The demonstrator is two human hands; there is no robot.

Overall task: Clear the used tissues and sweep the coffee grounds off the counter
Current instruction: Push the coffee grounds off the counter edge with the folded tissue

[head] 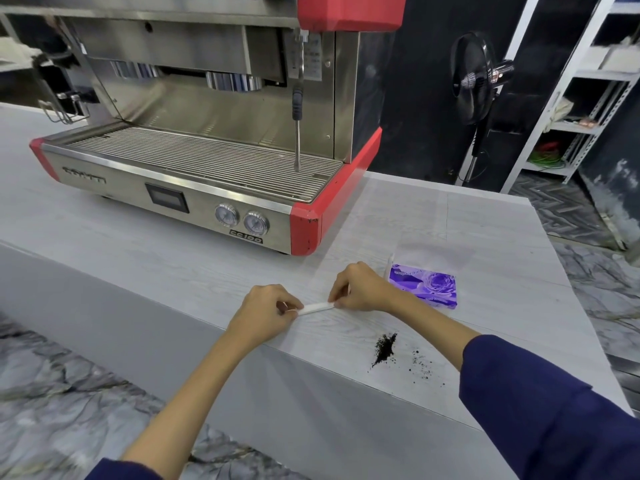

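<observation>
task barely begun: left hand (pixel 266 311) and right hand (pixel 360 289) each in pinching grip on a folded white tissue (pixel 317 308) just above bench (pixel 173 258); coffee grounds (pixel 384 348) unswept near front edge.

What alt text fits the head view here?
Two hands, left hand and right hand, pinch the ends of a folded white tissue on a pale counter. A small pile of coffee grounds lies near the counter's front edge, a purple tissue pack sits beside the right hand, and a red and steel espresso machine stands behind.
</observation>
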